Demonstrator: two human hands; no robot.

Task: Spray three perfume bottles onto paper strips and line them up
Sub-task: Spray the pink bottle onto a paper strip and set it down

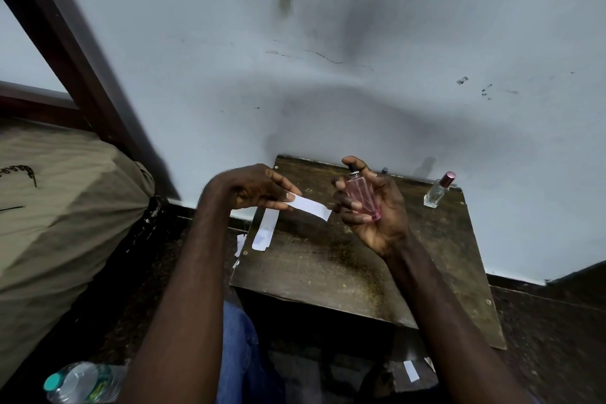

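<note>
Pink bottle stands upright in my right grip, above the far half of the tabletop. My fingers are curled round the glass and my forefinger sits on the black sprayer. My left grip pinches one end of a paper strip between thumb and fingertips, and the free end reaches almost to the bottle.

As I judge it, the risk is aim. I cannot tell which way the nozzle faces, so the mist may miss the paper and wet my fingers or the wood. Held this close, the strip may also soak and droop.

A second strip lies by the left edge. A clear bottle stands at the far right corner, close enough to the rim to be knocked off.
</note>
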